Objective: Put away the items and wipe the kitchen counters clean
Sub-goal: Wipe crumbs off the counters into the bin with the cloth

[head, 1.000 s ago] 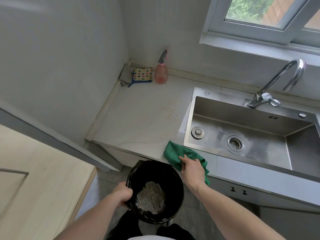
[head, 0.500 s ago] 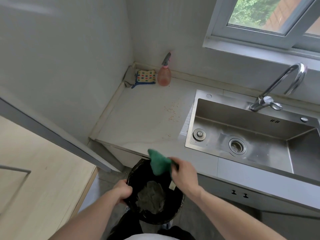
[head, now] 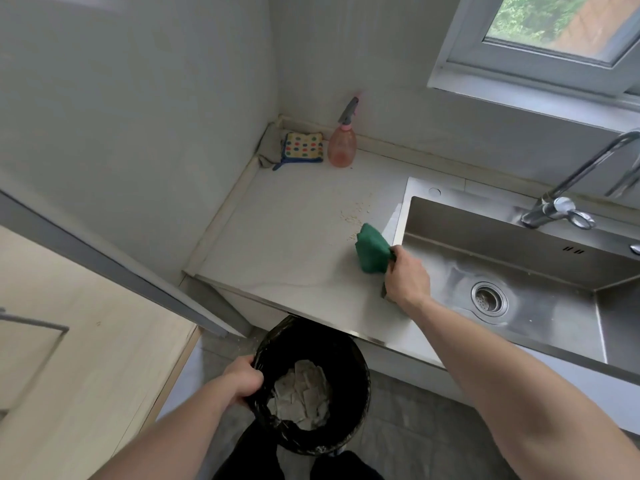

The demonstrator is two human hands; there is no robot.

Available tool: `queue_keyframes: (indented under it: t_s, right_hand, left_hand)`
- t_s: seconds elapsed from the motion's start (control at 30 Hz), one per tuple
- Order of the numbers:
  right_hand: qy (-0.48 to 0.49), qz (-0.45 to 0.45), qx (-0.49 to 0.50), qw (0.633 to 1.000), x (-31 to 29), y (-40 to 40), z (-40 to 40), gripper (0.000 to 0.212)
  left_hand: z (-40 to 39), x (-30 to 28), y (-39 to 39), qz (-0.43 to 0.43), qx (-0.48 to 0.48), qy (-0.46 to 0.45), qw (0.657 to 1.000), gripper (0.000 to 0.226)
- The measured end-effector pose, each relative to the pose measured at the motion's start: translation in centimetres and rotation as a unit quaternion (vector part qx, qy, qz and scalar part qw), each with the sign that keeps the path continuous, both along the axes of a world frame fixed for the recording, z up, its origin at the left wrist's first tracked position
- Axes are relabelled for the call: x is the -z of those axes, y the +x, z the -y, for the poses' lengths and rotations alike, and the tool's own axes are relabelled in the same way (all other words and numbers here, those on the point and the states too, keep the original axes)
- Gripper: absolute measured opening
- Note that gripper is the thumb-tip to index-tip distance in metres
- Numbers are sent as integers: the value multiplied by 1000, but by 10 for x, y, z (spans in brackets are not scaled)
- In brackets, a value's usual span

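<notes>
Since the earlier frames the green cloth (head: 372, 250) has gone from over the mouth of the bin up onto the counter (head: 284, 244), and the right hand (head: 406, 278) that carries it now sits close to the counter's right edge, where it meets the sink (head: 519, 271). The fingers of that hand are curled round the bunched cloth, gripping it. The cloth stands just below the scatter of crumbs (head: 353, 214), which lies near the sink's left rim. The left hand (head: 242, 379) has kept its place: it clamps the near-left rim of the black bin (head: 311, 389), which is held below the counter's front edge with crumpled paper inside.

The step in hand looks like sweeping the crumbs toward the front edge and into the bin. The risk is a miss: the bin's mouth sits left of the cloth's line, so a straight pull toward the front edge could drop crumbs on the floor, where a few specks already seem to lie. A sideways stroke could also push them into the sink. The bunched cloth may ride over fine crumbs and leave some behind.

In the back left corner of the counter stand a spray bottle (head: 342, 147) and a dotted sponge cloth (head: 303, 147), not yet put away.
</notes>
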State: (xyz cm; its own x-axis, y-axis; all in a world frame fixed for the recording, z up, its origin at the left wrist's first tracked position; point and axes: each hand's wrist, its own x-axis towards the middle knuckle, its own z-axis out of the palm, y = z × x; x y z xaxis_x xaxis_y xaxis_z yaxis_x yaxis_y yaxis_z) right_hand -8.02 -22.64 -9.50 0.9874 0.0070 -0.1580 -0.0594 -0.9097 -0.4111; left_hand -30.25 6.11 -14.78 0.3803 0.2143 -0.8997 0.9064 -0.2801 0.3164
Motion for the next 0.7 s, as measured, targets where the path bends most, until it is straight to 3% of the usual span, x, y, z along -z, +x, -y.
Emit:
queue_keyframes:
  t_s: [0.1, 0.2, 0.3, 0.47, 0.7]
  right_hand:
    - [-6, -38, -51, 998, 16, 11, -17, 28]
    - [-76, -85, -130, 985, 30, 22, -33, 50]
    - [-115, -100, -184, 971, 40, 17, -46, 56]
    - [-84, -81, -249, 961, 38, -50, -61, 56]
    - [-15, -92, -288, 953, 26, -138, -70, 55]
  left_hand:
    - [-8, 10, 3, -5, 18, 6, 1000, 52]
    - [-12, 10, 7, -7, 13, 2, 1000, 47]
    - [-15, 10, 11, -17, 6, -5, 1000, 51]
    - [-26, 12, 13, -28, 15, -14, 999, 61]
    - [-33, -5, 20, -19, 30, -3, 999, 53]
